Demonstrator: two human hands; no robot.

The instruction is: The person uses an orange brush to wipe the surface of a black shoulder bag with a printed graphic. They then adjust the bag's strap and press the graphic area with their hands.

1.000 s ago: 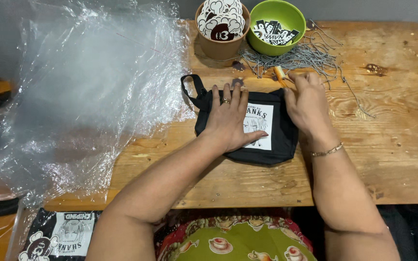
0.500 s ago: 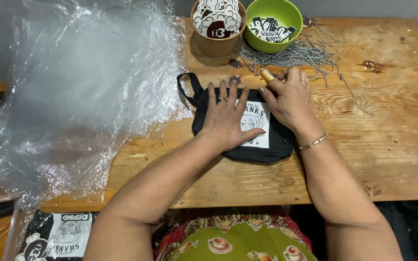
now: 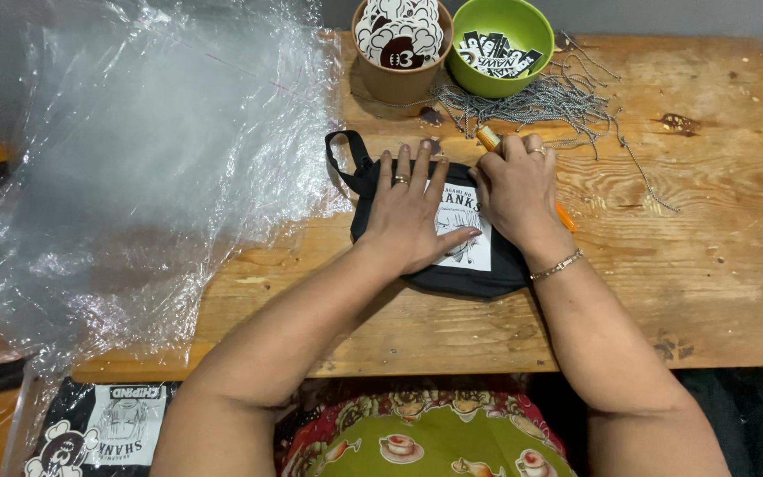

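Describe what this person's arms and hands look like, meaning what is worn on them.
Both forearms are bare, with no sleeves in view. The left hand wears a gold-coloured ring on one finger. The right hand also wears a ring, and a thin gold-coloured chain bracelet circles its wrist.

Taking the black pouch (image 3: 439, 252) as landmark: 1 such pouch lies on the wooden table (image 3: 708, 265), with 2 hands on it, the left hand (image 3: 412, 212) and the right hand (image 3: 514, 185). Beyond the pouch stand 2 containers: 1 brown cup (image 3: 399, 75) and 1 green bowl (image 3: 501, 44). 1 orange tool (image 3: 489, 137) shows at the pouch's far edge. 1 heap of ball chains (image 3: 540, 102) lies past it, too tangled to count. Left of the pouch spreads 1 clear plastic sheet (image 3: 152, 150).
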